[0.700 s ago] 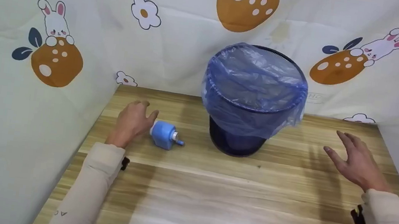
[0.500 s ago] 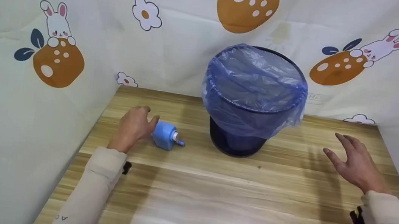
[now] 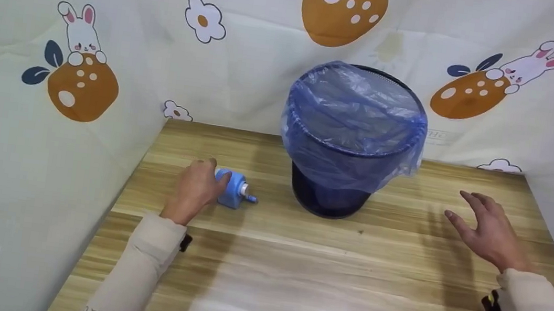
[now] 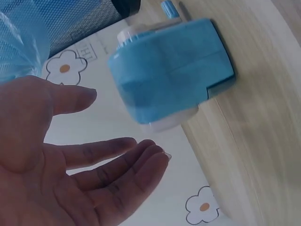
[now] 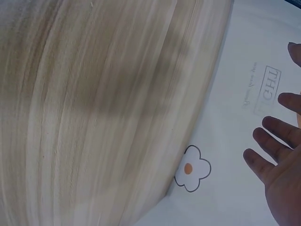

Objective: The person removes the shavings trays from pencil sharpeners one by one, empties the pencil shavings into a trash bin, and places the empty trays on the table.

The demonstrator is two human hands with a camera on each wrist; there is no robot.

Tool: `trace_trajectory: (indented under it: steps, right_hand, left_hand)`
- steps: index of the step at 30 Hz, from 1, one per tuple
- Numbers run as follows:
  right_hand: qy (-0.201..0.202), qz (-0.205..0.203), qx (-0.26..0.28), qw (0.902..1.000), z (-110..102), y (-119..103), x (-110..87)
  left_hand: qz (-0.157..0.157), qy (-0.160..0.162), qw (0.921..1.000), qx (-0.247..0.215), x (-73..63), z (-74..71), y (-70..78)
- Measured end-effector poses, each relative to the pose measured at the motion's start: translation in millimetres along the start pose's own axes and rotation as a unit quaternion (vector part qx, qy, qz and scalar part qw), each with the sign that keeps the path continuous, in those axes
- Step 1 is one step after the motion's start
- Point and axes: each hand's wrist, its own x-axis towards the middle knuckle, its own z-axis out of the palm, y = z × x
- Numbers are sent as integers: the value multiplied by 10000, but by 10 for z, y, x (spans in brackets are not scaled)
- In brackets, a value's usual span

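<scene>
Our left hand (image 3: 197, 190) hovers at the near-left side of the blue crank device (image 3: 232, 198), thumb and fingers spread apart and gently bent, with nothing gripped; the left wrist view shows a gap between our fingertips and the body. Our right hand (image 3: 492, 235) hangs above the right part of the table (image 3: 319, 287), fingers loose and separated, holding nothing, well apart from anything we could pick up.

We judge the step in hand to be the reach for the device, with the grasp not yet made. It sits on the table, its white collar (image 3: 244, 189) and small blue-knobbed crank pointing toward the bin (image 3: 327, 198). The next move, we think, calls for sliding thumb and fingers to either side of the body and closing on it, keeping clear of the crank, which might swing if brushed.

Beyond the device, to its right, the dark mesh bin stands upright, a translucent blue liner (image 3: 343, 171) folded over its rim. Behind everything we see a printed cloth (image 3: 249, 78) with rabbits and flowers.
</scene>
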Motion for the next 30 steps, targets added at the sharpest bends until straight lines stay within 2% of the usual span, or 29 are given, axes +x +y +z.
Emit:
trace_trajectory:
  steps: [8, 12, 20, 30]
  right_hand:
    - [28, -106, 50, 9999, 69, 5, -25]
    - [-66, -24, 59, 10000, 88, 18, -51]
    - [-212, 141, 27, 9997, 122, 25, -73]
    - [-136, 60, 43, 9999, 168, 34, -92]
  left_hand:
    - [-351, -354, 9987, -127, -36, 56, 60]
    - [-427, -409, 9981, -183, -53, 81, 78]
    - [-223, -286, 9993, -76, -67, 110, 68]
    - [-69, -759, 9971, -68, 0, 69, 27]
